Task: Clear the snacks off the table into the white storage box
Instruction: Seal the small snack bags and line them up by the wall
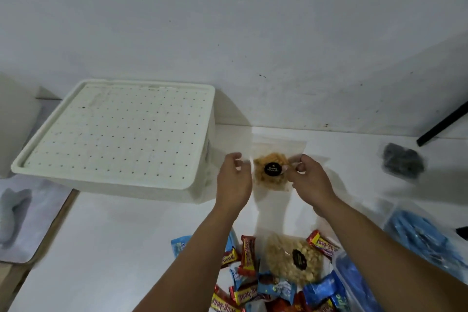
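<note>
Both hands hold one clear snack bag (272,170) up between them, above the far part of the white desk (126,248): the left hand (234,181) pinches the bag's left edge with curled fingers, and the right hand (310,178) pinches its right edge. The bag holds orange-brown crisps and bears a round black label. Just to its left stands the white storage box (114,134), its perforated lid on and closed. Nearer the person, under the forearms, lies a heap of snacks: a second clear bag of pale round crackers (291,258) with a black label, with red-and-yellow wrapped bars (247,254) and blue wrapped sweets (277,287) around it. At the right edge sits a clear bin of blue packets (417,238), and farther back a dark crumpled thing (402,164), blurred.
</note>
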